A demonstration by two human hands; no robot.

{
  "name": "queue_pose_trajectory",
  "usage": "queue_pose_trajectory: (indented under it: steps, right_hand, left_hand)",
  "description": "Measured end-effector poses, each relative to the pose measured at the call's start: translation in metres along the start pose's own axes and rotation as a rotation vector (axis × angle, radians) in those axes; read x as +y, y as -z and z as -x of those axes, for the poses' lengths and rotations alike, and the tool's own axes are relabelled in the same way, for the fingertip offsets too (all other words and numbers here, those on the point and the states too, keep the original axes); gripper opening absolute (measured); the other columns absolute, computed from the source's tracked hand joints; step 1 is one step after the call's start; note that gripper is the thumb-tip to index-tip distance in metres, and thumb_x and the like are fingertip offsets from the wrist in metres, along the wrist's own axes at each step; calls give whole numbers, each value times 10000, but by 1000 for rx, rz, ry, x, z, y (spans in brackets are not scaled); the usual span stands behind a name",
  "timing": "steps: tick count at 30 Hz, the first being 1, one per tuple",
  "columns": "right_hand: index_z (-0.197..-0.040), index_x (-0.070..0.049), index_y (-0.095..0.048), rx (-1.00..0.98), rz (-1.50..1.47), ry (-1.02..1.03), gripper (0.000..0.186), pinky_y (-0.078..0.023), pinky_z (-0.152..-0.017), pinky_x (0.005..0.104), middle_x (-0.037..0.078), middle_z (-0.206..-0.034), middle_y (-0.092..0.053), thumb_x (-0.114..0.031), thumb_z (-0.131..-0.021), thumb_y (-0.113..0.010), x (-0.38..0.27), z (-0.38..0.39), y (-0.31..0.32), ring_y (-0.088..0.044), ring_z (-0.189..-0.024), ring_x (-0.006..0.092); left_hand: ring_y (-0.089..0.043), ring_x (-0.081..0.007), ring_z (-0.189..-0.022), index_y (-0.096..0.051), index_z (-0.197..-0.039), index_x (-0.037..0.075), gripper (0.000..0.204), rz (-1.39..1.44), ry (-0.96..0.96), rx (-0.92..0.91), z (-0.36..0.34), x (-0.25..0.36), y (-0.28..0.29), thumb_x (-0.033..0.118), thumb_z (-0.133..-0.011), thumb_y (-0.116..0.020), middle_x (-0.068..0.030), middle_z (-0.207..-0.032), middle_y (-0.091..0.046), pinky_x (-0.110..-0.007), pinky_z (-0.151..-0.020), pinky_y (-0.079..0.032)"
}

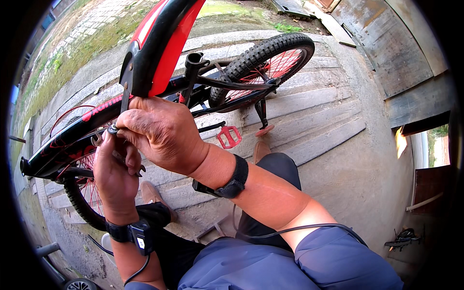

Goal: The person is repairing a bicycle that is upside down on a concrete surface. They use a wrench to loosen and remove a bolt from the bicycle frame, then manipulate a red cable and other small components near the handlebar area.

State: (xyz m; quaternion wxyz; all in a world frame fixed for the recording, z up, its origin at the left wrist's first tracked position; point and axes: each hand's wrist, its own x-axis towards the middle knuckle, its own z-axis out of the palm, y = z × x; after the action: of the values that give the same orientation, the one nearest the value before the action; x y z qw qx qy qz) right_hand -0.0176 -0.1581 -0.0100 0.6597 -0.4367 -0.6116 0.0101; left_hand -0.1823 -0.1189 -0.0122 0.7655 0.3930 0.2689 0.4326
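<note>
Beside the red-and-black bicycle frame point(72, 133), the right hand point(162, 133) pinches a small bolt point(112, 129) under the black-and-red mudguard point(154, 48); the left hand point(113, 176) grips a dark tool point(137, 170).

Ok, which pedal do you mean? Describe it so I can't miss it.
Start at the bicycle's rear wheel with red spokes, lying on the concrete slabs. Just below the frame, near the right hand, sits the pedal: a flat red open grid, the only one visible.
</note>
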Motion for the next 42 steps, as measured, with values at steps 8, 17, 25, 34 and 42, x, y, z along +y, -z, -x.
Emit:
queue_pose_trajectory:
  steps: [8,17,25,34,42]
  right_hand:
    - [-923,-85,-684,11,-3,7,207,-524,-632,352,71,-864,-659,-26,-745,-769,1,0,0,-664,-755,272]
    - [-920,-80,-685,-6,5,10,191,-526,-632,352,70,-855,-659,-40,-752,-768,2,0,0,-661,-747,269]
    - [-850,-112,-648,23,2,-10,103,-515,-626,392,58,-825,-616,-90,-782,-722,3,1,-3,-641,-761,284]
    - [-921,-79,-696,-8,25,9,186,-537,-642,342,72,-867,-673,-49,-756,-777,2,1,0,-673,-765,262]
    - [-921,-76,-697,-6,13,6,183,-535,-641,345,70,-862,-671,-44,-757,-772,3,1,-1,-669,-756,262]
  left_hand:
    - [-485,-85,-585,-601,-1094,41,172,-49,-67,46,0,0,-7,170,-1028,-508,-32,-812,-612,-210,-478,-359]
    - [-480,-81,-582,-605,-1091,36,176,-42,-60,41,-2,-2,-3,177,-1028,-520,-32,-821,-617,-212,-482,-361]
    - [-482,-80,-587,-620,-1141,38,173,-27,-32,-29,-3,-2,6,133,-1019,-544,-36,-876,-635,-207,-480,-380]
    - [-490,-78,-602,-611,-1162,43,179,-47,-82,-2,-4,-3,8,130,-1017,-553,-30,-878,-632,-201,-476,-382]
    - [-492,-81,-596,-603,-1139,51,171,-27,-52,35,-3,-3,3,157,-1020,-544,-25,-863,-625,-204,-472,-370]
